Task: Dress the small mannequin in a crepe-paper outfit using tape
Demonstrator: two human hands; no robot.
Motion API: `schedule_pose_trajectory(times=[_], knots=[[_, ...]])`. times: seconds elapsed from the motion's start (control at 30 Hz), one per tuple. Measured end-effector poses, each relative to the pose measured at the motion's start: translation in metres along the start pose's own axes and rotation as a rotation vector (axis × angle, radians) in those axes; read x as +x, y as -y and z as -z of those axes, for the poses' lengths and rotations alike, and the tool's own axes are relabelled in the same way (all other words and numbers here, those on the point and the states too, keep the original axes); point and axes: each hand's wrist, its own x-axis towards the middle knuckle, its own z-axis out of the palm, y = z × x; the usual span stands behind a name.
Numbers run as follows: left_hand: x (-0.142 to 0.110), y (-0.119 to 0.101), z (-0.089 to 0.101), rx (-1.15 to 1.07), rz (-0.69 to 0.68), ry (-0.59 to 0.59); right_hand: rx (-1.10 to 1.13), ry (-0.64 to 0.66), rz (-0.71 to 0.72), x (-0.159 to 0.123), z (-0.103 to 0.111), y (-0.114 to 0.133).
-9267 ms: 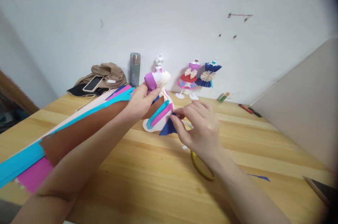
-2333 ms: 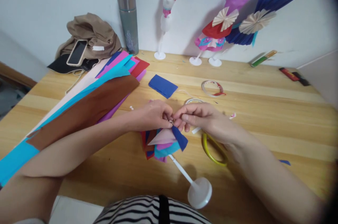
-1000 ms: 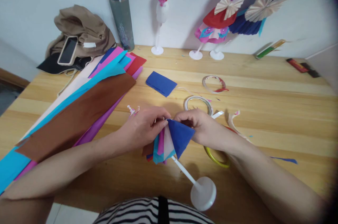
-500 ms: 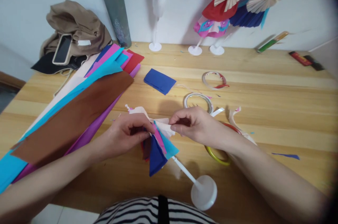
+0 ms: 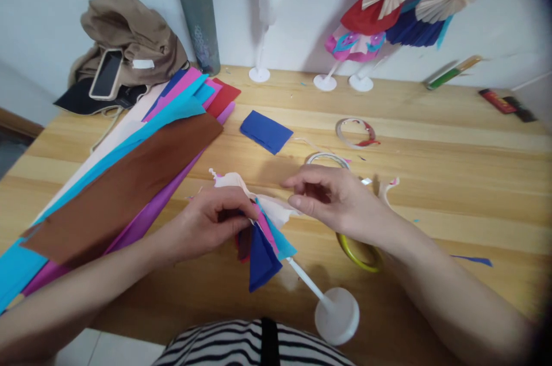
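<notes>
White stand (image 5: 338, 317) tilted, base nearest, at 5 o'clock from view centre; its layered paper skirt (image 5: 265, 254) sits at 6. Left hand (image 5: 222, 213), at 8, pinches the skirt's gathered top. Right hand (image 5: 336, 199), at 4: pinch on the pale paper (image 5: 278, 210) is now released, thumb and finger parted near its end. Judgement: left hand alone secures the folds. Beyond: folded blue paper (image 5: 266, 132), 11 o'clock; red-skirted stand (image 5: 365, 16), 1 o'clock.
</notes>
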Motion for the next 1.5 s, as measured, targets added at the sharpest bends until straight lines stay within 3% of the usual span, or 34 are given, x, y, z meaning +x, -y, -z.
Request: schedule_pose_trajectory(times=[0.17, 0.3, 0.43, 0.67, 0.9, 1.23, 1.5], knots=[[0.002, -0.003, -0.001, 0.043, -0.021, 0.033, -0.062, 0.023, 0.082, 0.006, -0.006, 0.013], [0.003, -0.002, -0.001, 0.142, -0.073, -0.009, -0.131, 0.066, 0.03, 0.015, -0.02, 0.015], [0.002, -0.002, -0.001, 0.187, -0.096, -0.052, -0.054, 0.119, -0.022, 0.022, -0.026, 0.016], [0.0, -0.006, 0.0, 0.132, -0.041, -0.023, 0.054, 0.149, -0.08, 0.024, -0.03, 0.01], [-0.005, -0.007, 0.004, 0.185, -0.084, -0.069, 0.041, 0.131, -0.076, 0.024, -0.031, 0.005], [-0.018, -0.01, 0.007, 0.245, -0.032, -0.151, -0.004, 0.126, -0.081, 0.026, -0.032, 0.005], [-0.027, -0.016, 0.013, 0.24, -0.057, -0.157, -0.018, 0.12, -0.078, 0.026, -0.031, 0.007]])
